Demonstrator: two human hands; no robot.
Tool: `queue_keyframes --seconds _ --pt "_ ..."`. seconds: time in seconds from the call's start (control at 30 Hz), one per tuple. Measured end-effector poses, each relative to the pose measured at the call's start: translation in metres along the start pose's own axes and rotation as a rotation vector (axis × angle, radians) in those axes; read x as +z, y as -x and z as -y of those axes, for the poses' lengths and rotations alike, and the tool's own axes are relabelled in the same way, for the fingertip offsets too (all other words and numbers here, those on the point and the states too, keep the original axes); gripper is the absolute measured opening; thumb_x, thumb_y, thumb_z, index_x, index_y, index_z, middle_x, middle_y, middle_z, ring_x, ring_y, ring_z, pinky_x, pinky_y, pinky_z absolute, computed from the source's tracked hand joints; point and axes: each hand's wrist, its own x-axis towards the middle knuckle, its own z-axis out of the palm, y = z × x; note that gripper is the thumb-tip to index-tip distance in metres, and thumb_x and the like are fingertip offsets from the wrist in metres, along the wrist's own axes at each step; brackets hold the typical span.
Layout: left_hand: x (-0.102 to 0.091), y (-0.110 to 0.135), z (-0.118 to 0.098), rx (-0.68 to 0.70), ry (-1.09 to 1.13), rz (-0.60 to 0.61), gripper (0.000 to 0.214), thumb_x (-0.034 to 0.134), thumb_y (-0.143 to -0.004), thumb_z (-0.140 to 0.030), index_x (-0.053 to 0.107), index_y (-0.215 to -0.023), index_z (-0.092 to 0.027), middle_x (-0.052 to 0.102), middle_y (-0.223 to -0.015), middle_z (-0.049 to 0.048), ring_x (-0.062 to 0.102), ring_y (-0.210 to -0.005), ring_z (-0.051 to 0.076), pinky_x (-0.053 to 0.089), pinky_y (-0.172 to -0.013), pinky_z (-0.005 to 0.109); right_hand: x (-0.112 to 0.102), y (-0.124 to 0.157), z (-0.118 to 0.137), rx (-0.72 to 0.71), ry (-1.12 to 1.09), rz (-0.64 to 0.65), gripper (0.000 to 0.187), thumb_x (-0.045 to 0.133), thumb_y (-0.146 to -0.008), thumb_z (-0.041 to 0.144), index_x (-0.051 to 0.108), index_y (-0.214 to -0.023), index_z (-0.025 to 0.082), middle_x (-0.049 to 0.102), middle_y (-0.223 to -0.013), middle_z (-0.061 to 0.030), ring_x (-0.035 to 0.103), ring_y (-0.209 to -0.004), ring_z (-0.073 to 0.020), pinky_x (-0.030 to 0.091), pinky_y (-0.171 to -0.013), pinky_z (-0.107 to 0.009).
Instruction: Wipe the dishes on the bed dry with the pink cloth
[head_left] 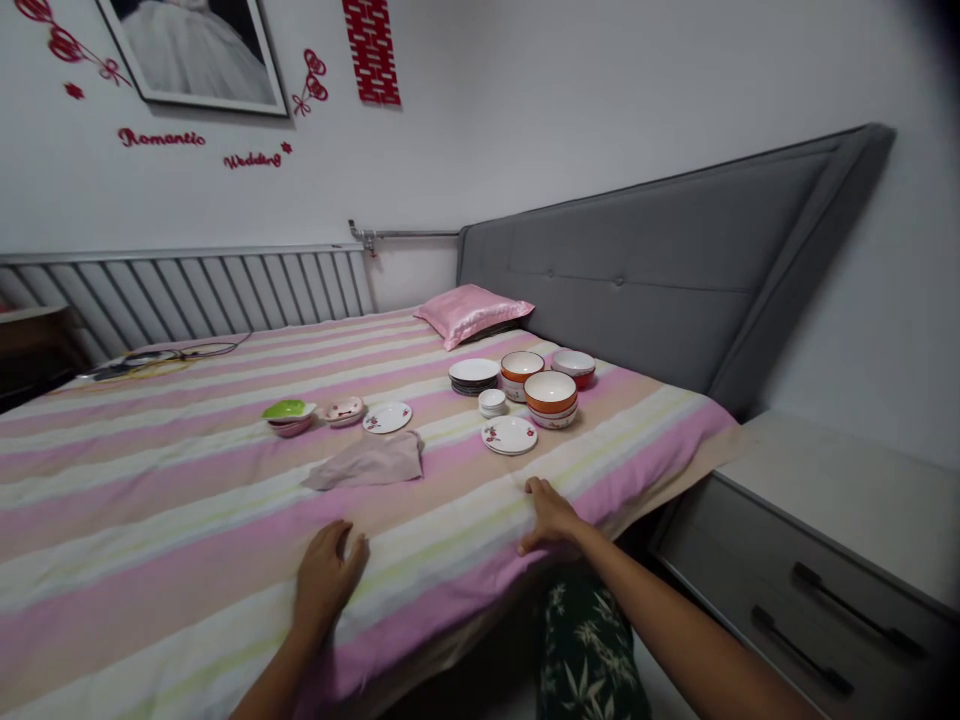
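I see the left hand (330, 570) and right hand (553, 514) near the bed's (187, 560) front edge, fingers loose and empty; leaning there could dent it, tipping the stacked bowls (552, 405) by its headboard (637, 260) edge.

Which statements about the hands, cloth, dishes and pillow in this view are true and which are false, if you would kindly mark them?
1. The left hand holds the cloth. False: hand and cloth are apart.
2. The pink pillow lies by the gray headboard. True.
3. The green dish rests on the pillow. False: it is well left of the pillow.
4. The right hand is apart from the nearest flowered plate. True.
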Motion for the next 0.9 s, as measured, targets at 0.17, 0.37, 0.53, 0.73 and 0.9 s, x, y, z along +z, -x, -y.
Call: queue_keyframes --seconds 0.17,0.37,0.53,0.73,0.9 --pt "-0.005 -0.002 -0.003 -0.046 0.037 0.089 0.038 0.053 -0.07 -0.048 0.059 -0.094 -0.019 0.061 -0.098 0.0113 0.057 -0.094 0.03 0.041 -0.088 0.043 0.002 0.0 -0.003 0.01 0.011 -0.006 0.096 0.086 -0.03 0.04 0.041 -0.111 0.016 0.046 -0.113 -0.0104 0.048 -0.106 -0.0265 0.04 -0.087 -0.035" --pt "-0.013 -0.027 0.009 -0.104 0.164 0.259 0.039 0.056 -0.065 -0.051 0.065 -0.079 -0.016 0.066 -0.083 0.0115 0.06 -0.079 0.029 0.045 -0.074 0.039 0.003 -0.001 -0.004 0.019 0.013 -0.011 0.096 0.086 -0.029 0.04 0.041 -0.111 0.016 0.046 -0.112 -0.0104 0.048 -0.105 -0.0262 0.04 -0.087 -0.034" --pt "-0.024 -0.048 0.009 -0.121 0.223 0.428 0.038 0.059 -0.063 -0.054 0.068 -0.067 -0.017 0.068 -0.067 0.0089 0.061 -0.064 0.026 0.045 -0.061 0.033 0.003 -0.001 -0.002 0.032 0.009 -0.011 0.095 0.086 -0.029 0.038 0.041 -0.111 0.016 0.046 -0.113 -0.0109 0.048 -0.106 -0.0271 0.04 -0.087 -0.035" --pt "-0.036 -0.039 0.008 -0.106 0.164 0.454 0.04 0.058 -0.065 -0.056 0.069 -0.078 -0.019 0.07 -0.079 0.0057 0.063 -0.077 0.027 0.045 -0.071 0.033 0.001 0.0 0.003 0.055 -0.001 0.017 0.095 0.087 -0.029 0.036 0.04 -0.109 0.019 0.044 -0.113 -0.0098 0.047 -0.107 -0.0284 0.04 -0.088 -0.038" --pt "-0.035 -0.013 0.016 0.015 0.04 0.345 0.051 0.05 -0.073 -0.055 0.063 -0.107 -0.018 0.064 -0.114 0.0083 0.058 -0.104 0.029 0.042 -0.091 0.038 -0.001 -0.004 0.001 0.021 -0.034 0.055 0.095 0.087 -0.027 0.037 0.039 -0.108 0.02 0.042 -0.113 -0.0085 0.045 -0.107 -0.0277 0.039 -0.089 -0.038"
